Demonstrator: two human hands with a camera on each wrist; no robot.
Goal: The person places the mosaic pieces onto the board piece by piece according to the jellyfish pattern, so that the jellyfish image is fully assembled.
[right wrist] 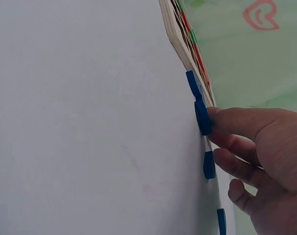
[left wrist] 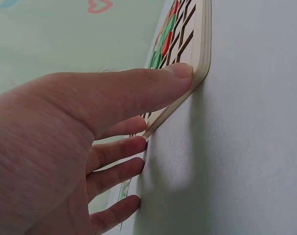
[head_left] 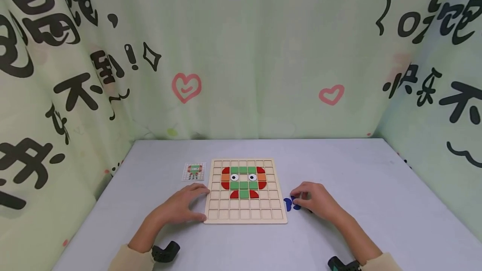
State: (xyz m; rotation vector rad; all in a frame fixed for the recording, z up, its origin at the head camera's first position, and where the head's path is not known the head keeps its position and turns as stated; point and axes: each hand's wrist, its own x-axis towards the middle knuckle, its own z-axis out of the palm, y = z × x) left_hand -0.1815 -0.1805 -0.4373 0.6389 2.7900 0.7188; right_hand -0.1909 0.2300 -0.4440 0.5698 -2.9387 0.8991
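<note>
A light wooden grid board lies on the table, its upper half bearing green, red and orange pieces and two eye pieces. At its left edge rests my left hand, fingers spread. The left thumb lies on the board's near corner in the left wrist view. Just right of the board, my right hand pinches a small blue piece between thumb and fingers. Another blue piece lies by the board's right edge. More blue pieces sit under the curled fingers.
A small printed card with a gridded figure lies at the board's upper left. The white table is bordered by a pale green curtain at the back and sides. Each wrist wears a black device.
</note>
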